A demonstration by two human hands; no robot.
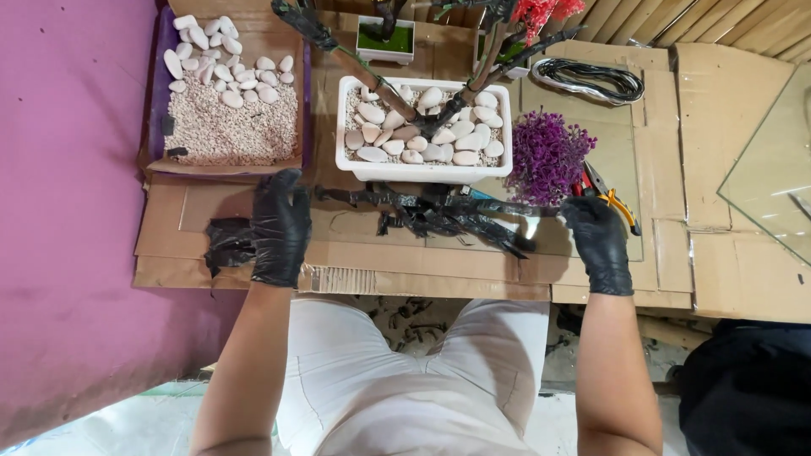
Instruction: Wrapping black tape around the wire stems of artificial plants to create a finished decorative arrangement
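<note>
The left hand [280, 226], in a black glove, lies with its fingers [283, 187] spread and nearly flat on a dark crumpled scrap of wrapping [226, 242], pressing on it without gripping. The gloved right hand [598, 241] has its fingers [579, 211] curled at the right end of a black-wrapped branch [439, 215]; whether they pinch it I cannot tell. The branch lies across the cardboard worktop [405, 274], just in front of a white rectangular planter [422, 128].

By my judgement the work is well along: the planter already holds gravel, smooth white stones and a wrapped trunk [384, 89] rising from it, while this branch is still loose. A purple plastic bush [547, 156] and orange-handled pliers [610, 196] wait beside the right hand, a coil of wire [583, 80] beyond.

A cardboard box of gravel and stones [228, 105] stands at the left. The cardboard rests low, a purple wall at its left, a glass pane [769, 177] at the right.
</note>
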